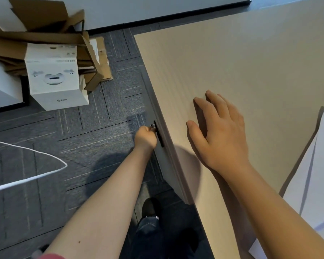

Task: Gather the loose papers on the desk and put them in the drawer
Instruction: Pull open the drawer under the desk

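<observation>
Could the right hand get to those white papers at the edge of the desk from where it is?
Probably yes. The right hand lies flat and empty on the desk, and only bare desktop shows between it and the white papers.

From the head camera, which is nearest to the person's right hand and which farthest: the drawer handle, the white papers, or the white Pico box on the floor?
Measured from the right hand, resting flat on the desk:
1. Drawer handle: just to its left, on the desk's front edge, gripped by the left hand.
2. White papers: to its right, at the picture's edge.
3. White Pico box: far left on the carpet, beside cardboard.
</observation>
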Demonstrator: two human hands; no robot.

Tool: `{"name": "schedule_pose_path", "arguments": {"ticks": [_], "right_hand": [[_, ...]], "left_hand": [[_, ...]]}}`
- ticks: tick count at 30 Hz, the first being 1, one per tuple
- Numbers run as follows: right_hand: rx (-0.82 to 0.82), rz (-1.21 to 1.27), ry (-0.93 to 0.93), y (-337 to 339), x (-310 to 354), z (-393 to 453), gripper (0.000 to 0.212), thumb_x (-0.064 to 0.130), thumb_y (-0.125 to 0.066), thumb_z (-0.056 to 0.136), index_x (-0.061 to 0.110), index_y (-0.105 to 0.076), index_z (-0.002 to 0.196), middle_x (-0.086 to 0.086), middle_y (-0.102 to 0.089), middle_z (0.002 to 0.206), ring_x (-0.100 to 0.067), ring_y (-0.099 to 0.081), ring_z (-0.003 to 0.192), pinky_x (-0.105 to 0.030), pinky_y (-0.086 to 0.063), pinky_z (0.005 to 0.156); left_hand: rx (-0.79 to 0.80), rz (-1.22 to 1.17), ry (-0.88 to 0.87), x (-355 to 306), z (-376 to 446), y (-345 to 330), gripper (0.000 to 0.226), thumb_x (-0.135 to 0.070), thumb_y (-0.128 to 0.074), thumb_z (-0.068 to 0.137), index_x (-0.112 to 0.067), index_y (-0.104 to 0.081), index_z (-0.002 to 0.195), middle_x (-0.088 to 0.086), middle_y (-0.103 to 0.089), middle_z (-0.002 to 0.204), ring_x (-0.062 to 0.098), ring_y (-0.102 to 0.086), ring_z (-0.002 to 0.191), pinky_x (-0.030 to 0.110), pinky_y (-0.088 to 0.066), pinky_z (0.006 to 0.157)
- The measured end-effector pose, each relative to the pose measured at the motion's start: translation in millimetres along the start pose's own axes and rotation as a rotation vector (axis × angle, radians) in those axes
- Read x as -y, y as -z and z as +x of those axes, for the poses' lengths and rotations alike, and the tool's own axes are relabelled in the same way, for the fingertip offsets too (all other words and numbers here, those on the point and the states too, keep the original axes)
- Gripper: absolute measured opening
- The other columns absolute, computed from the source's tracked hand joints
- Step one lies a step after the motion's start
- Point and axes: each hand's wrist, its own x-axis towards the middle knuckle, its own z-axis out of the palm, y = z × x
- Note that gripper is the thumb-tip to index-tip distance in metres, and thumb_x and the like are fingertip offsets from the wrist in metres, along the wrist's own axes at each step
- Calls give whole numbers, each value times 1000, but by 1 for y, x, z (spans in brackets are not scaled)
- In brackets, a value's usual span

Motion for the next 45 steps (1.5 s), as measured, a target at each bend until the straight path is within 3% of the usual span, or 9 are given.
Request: {"name": "schedule_pose_path", "arguments": {"ticks": [4, 7, 10, 13, 16, 25, 32, 38, 45], "right_hand": [[16, -8, 6, 0, 0, 0, 54, 40, -37, 86, 18, -43, 135, -9, -38, 148, -29, -28, 139, -43, -18, 114], [28, -21, 1, 1, 1, 0, 54, 38, -38, 86, 17, -42, 136, -10, -36, 149, -28, -26, 139, -43, -16, 115], [27, -33, 10, 2, 3, -1, 55, 37, -36, 86, 14, -42, 135, -12, -36, 148, -30, -26, 139, -44, -17, 114], [57, -58, 7, 4, 7, -3, 56, 37, -34, 87, 13, -39, 137, -13, -34, 149, -31, -24, 140, -44, -15, 115], [101, -94, 8, 8, 12, -4, 51, 33, -35, 92, 12, -35, 139, -12, -29, 151, -30, -19, 142, -42, -13, 116], [103, -64, 56, 7, 27, -11, 42, 18, -42, 91, 8, -44, 132, -13, -37, 146, -30, -27, 137, -40, -18, 113], [109, -34, 43, 5, 28, -11, 41, 14, -43, 91, 7, -45, 132, -14, -37, 146, -33, -27, 137, -42, -18, 112], [142, -16, 48, 13, 25, -4, 40, 19, -43, 92, 11, -48, 130, -10, -41, 144, -28, -31, 135, -38, -23, 110], [84, 242, -74, 56, 15, -12, 36, 18, -44, 93, 5, -51, 126, -13, -50, 134, -24, -47, 122, -24, -34, 95]], "left_hand": [[-18, -71, 35, 12, -5, 28, 18, -14, -43, 73, -12, -43, 55, 13, -46, 65, 24, -45, 74, 31, -35, 65], [-53, -181, 71, 18, -21, 62, 30, -9, -36, 86, -13, -48, 58, 9, -52, 66, 21, -48, 62, 28, -37, 61], [-150, -334, 84, 22, -38, 79, 38, -27, -29, 96, -15, -44, 63, 5, -48, 66, 20, -47, 61, 28, -35, 59], [-207, -296, 8, 20, -58, 75, 37, -32, -39, 93, -4, -53, 112, 15, -58, 109, 30, -55, 103, 39, -40, 90], [-239, 24, -97, 18, -85, 70, 66, -14, -55, 86, -10, -22, 143, 11, -35, 145, 27, -36, 132, 31, -32, 102], [-158, 437, -192, 31, -102, 84, 74, -3, -43, 87, -11, -1, 147, 15, -18, 155, 31, -24, 141, 39, -27, 111], [-234, 605, -50, 35, -105, 112, 71, 6, -30, 86, -10, 2, 147, 17, -17, 154, 36, -27, 137, 45, -29, 108], [-320, 787, 10, 34, -109, 141, 57, 3, -41, 83, -2, -23, 137, 22, -33, 140, 38, -39, 124, 46, -39, 97], [-237, 526, -355, -48, -138, 116, 49, -13, -46, 89, -7, -33, 136, 15, -46, 137, 32, -44, 125, 42, -38, 99]]}}
